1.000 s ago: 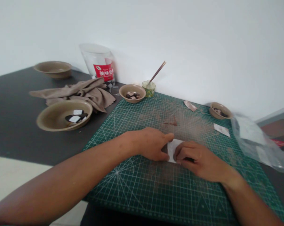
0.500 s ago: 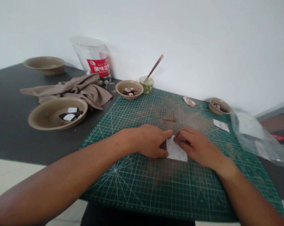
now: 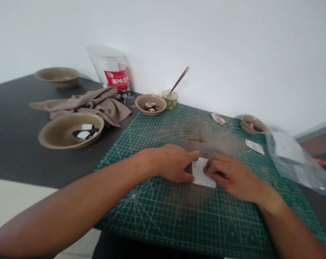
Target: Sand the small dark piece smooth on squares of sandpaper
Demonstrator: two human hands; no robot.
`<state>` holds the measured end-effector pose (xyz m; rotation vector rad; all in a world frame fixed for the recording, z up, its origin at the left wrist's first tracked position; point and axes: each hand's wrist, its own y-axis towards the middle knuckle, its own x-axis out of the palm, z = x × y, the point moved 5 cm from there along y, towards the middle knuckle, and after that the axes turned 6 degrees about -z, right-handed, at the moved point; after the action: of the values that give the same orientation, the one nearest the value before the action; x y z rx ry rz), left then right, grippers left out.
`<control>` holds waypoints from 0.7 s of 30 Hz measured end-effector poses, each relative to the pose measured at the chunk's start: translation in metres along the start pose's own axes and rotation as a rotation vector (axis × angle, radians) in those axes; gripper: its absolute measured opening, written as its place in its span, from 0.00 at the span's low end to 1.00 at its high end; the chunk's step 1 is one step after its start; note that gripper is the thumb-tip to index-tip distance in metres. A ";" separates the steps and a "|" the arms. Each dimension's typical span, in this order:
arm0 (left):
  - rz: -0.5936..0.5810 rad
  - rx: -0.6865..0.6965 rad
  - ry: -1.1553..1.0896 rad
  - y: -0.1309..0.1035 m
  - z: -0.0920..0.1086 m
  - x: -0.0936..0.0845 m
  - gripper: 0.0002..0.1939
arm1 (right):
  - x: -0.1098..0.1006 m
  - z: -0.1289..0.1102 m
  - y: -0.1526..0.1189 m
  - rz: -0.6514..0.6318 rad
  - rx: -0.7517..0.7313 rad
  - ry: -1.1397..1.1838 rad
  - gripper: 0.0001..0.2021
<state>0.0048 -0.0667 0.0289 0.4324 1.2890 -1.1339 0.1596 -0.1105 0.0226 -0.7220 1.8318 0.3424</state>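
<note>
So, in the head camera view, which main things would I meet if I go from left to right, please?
Brown bowl at the back left → clear tub with red label → small bowl with pieces inside → left hand → white sheet → right hand → clear plastic bag.

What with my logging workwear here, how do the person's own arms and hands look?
The left forearm and right forearm are bare, with no sleeve showing. The left hand and right hand are ungloved; no watch, bracelet or ring can be seen.
</note>
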 end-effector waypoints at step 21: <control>-0.011 -0.022 -0.013 -0.002 0.001 -0.003 0.28 | -0.001 -0.001 0.001 -0.017 -0.028 0.017 0.06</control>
<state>0.0043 -0.0670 0.0319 0.4022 1.2929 -1.1288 0.1587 -0.1104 0.0241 -0.7618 1.8389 0.3527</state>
